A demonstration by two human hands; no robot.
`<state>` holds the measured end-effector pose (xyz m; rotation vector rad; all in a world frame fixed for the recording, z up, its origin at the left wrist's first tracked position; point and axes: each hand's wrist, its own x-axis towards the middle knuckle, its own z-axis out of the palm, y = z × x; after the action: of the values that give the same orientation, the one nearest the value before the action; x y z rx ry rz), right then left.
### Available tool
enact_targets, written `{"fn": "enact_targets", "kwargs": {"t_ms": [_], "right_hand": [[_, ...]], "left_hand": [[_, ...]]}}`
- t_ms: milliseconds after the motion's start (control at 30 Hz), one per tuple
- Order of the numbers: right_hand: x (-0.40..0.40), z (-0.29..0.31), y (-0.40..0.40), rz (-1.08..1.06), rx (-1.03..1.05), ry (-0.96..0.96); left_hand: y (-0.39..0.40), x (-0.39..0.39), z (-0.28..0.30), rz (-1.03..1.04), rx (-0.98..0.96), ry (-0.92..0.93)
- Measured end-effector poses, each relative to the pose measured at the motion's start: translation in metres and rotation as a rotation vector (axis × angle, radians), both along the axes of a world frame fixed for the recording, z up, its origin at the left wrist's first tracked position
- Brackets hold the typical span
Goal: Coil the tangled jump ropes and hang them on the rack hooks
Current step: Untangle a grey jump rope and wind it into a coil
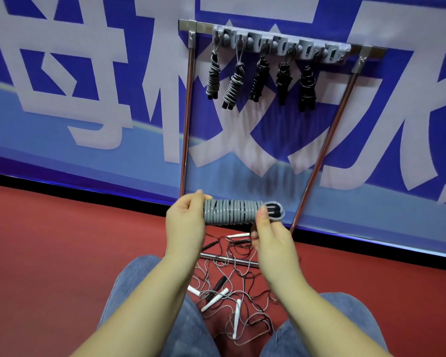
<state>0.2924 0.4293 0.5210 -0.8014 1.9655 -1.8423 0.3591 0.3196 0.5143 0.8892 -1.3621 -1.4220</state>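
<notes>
The grey coiled rope (233, 212) lies level between both hands, left hand (186, 222) gripping one end, right hand (271, 234) pinching the other, above the tangled ropes (232, 284) on the red floor (49, 253), below the rack (281, 45) holding five bundles.

Your left hand (184, 222) covered the left end of the grey coiled rope (232, 212), so how that end finished could not be told. Your right hand (271, 237) hid part of the black handles (273, 210) at the other end; the loop round them was blurred.

Your forearms and knees ran off the bottom edge. The tangled ropes (232, 287) on the floor passed behind your right wrist and between your knees; their count could not be told.

On the rack (281, 46) the hooks were too small to make out singly. The banner's lettering (75, 73) was cut by the top, left and right edges.
</notes>
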Motion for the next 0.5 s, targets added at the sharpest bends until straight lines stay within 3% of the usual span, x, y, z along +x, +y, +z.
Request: {"fn": "enact_targets", "kwargs": {"t_ms": [133,233,300,433,500], "right_hand": [[-0.011,-0.009,-0.006,0.059,-0.089,-0.366],[-0.019,-0.006,-0.005,0.1,-0.143,-0.429],[-0.025,-0.004,0.0,0.106,-0.16,-0.397],[-0.037,0.008,0.01,0.174,-0.15,-0.276],[-0.04,0.014,0.015,0.253,-0.127,-0.22]], "left_hand": [[0.011,0.007,-0.003,0.089,-0.445,-0.006],[0.007,0.007,-0.006,0.052,-0.474,-0.043],[-0.002,0.009,0.002,-0.129,-0.269,-0.083],[-0.012,0.018,0.019,-0.719,0.352,-0.033],[-0.019,0.025,0.024,-0.971,0.468,-0.1]]}}
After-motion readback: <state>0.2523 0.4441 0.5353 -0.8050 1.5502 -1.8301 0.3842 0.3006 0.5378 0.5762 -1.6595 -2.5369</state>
